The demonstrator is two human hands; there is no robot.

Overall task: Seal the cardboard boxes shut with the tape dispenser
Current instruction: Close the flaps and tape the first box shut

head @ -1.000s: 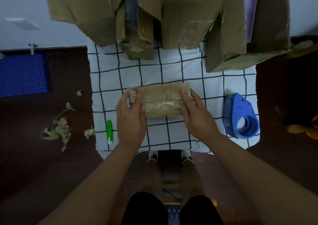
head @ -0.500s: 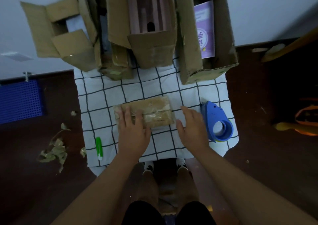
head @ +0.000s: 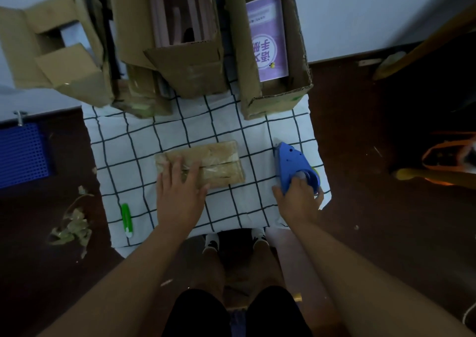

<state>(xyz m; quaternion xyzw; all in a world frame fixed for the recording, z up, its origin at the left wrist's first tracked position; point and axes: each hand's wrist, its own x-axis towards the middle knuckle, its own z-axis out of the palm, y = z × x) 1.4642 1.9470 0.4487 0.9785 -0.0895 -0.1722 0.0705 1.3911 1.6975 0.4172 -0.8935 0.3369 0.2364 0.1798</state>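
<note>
A small flat cardboard box (head: 219, 161) with old tape on its closed flaps lies in the middle of a white checked cloth (head: 118, 156). My left hand (head: 179, 195) lies flat on the box's left end with straight fingers. To the right, the blue tape dispenser (head: 292, 165) lies on the cloth's edge. My right hand (head: 298, 197) curls its fingers around the dispenser's near end, by the round hub.
Several open cardboard boxes stand along the cloth's far edge: one with a purple booklet (head: 268, 38), one with a pinkish item (head: 180, 17), one empty-looking (head: 59, 53). A green utility knife (head: 126, 218) lies near left. Tape scraps (head: 72, 223) litter the dark floor.
My right hand left the small box's right end and moved right onto the tape dispenser. My left hand stays on the box. The view tilted up towards the far boxes.
</note>
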